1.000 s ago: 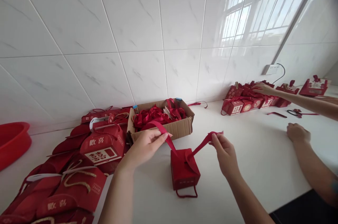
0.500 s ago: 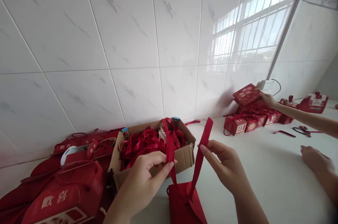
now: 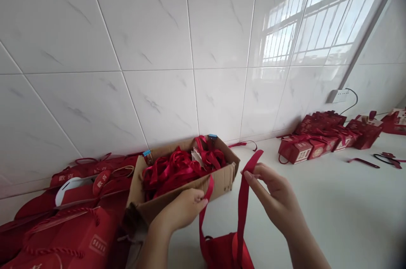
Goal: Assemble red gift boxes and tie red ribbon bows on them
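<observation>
A small red gift box (image 3: pixel 226 252) sits at the bottom edge of the white counter, mostly cut off by the frame. Two red ribbon ends rise from its top. My left hand (image 3: pixel 180 210) pinches the left ribbon end (image 3: pixel 203 214) low, near the cardboard box. My right hand (image 3: pixel 275 198) holds the right ribbon end (image 3: pixel 244 205) up higher, its tip sticking out above my fingers.
An open cardboard box (image 3: pixel 222 180) full of loose red ribbons stands just behind my hands. Red gift bags (image 3: pixel 72 226) are piled at the left. A row of finished red boxes (image 3: pixel 317 142) lines the wall at the right, with ribbon scraps (image 3: pixel 363 162) on the counter.
Both hands raised the ribbon ends from spread wide to nearly upright, then my left hand dropped lower. The view tilted up, cutting off the box. The other person's arms left the view.
</observation>
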Available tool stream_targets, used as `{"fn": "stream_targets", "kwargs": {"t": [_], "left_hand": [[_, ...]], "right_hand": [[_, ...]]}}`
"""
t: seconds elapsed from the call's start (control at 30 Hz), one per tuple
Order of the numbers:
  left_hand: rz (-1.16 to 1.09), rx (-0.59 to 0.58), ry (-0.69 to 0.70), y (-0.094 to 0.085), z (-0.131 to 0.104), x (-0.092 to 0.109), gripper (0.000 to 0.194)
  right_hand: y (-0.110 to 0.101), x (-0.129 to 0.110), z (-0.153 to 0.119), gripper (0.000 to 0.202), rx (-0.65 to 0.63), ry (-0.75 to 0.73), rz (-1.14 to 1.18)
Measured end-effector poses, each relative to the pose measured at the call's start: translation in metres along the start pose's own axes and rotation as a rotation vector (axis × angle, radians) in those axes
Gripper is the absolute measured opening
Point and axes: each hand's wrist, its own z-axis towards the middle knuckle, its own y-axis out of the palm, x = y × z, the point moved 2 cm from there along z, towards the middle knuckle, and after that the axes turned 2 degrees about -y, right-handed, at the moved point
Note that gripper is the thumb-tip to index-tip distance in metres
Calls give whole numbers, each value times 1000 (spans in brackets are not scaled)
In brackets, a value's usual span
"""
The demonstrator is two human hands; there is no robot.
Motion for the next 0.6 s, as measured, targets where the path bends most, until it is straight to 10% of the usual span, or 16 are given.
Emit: {"fn": "stream_targets", "kwargs": {"t": [0.4, 0.6], "left_hand": [[29, 255, -9, -11, 19, -13, 29], [111, 318, -34, -18, -9, 0, 35]], "right_hand": [[1, 2, 0, 24, -34, -7, 31], [5, 6, -1, 24, -108, 0, 9]]}}
